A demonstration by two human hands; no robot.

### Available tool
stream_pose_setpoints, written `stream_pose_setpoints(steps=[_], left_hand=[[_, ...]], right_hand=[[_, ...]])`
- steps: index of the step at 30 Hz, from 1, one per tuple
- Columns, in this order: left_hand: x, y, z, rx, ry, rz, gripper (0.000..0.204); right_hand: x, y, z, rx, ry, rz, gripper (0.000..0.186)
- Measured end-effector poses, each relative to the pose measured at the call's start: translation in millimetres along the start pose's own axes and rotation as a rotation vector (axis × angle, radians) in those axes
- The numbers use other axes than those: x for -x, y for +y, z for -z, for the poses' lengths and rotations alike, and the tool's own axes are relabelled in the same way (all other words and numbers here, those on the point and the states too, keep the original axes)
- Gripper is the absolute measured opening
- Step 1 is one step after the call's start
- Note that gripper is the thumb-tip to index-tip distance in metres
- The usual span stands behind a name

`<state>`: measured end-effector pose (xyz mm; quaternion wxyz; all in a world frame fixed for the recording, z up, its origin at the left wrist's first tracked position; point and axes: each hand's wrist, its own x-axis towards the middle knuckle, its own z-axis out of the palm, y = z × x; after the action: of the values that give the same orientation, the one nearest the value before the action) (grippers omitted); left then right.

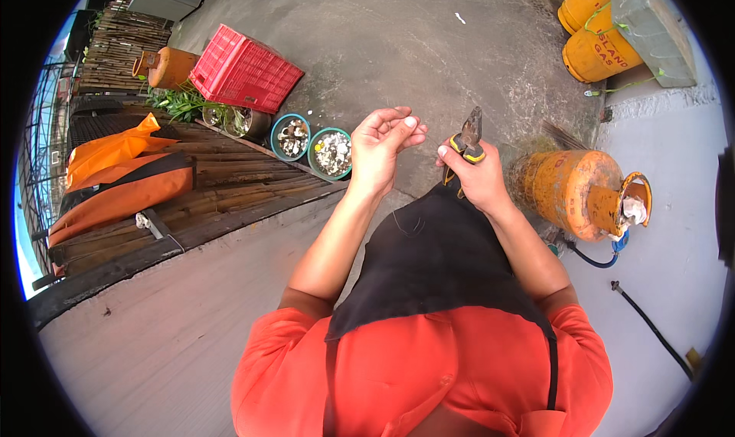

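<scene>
- My right hand is closed around the yellow-and-black handles of a pair of steel pliers, nose pointing up and away from me, above the concrete ground.
- My left hand is raised beside it, palm toward me, fingers curled, thumb and forefinger pinched. I judge they pinch a thin wire running toward the pliers, but it is too fine to make out, so I cannot tell for sure what the hand grips.
- Risk, as I judge it: the 2 hands sit close together, so a slip of the plier nose could nick my left fingertips.
- If a wire is there, a loose pinch would let it spring free and drop onto the mottled ground, where it would be hard to spot.
- The rusty orange gas cylinder lies on its side just right of my right wrist; a wide elbow swing could knock it, and its blue hose trails near my side.
- A black cloth hangs from my head over my orange shirt, hiding my lap and whatever rests there.
- Whether the plier tips are open or closed I cannot tell at this angle.
- Well apart, by the edge of the bamboo platform, stand 2 green bowls of pale scraps and a red plastic crate; the contents are too small to identify.
</scene>
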<state>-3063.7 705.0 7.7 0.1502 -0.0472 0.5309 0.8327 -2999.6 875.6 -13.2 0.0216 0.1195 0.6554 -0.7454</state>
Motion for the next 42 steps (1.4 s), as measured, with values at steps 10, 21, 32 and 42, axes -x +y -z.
stream_pose_setpoints(steps=[10, 21, 32, 42], left_hand=[[-168.4, 115.9, -21.4, -0.051, 0.251, -0.162, 0.017], [-425.0, 226.1, 106.7, 0.255, 0.372, -0.227, 0.021], [-660.2, 395.1, 247.1, 0.158, 0.541, -0.357, 0.026], [-857.2, 517.4, 436.6, 0.295, 0.362, -0.406, 0.021]], right_hand=[[-218.1, -122.3, -28.0, 0.155, -0.206, 0.027, 0.012], [-506.6, -175.2, -181.1, 0.309, -0.347, 0.084, 0.014], [-783.2, -238.3, -376.5, 0.341, -0.453, 0.14, 0.025], [-1054.3, -236.9, -575.5, -0.147, -0.774, -0.315, 0.009]])
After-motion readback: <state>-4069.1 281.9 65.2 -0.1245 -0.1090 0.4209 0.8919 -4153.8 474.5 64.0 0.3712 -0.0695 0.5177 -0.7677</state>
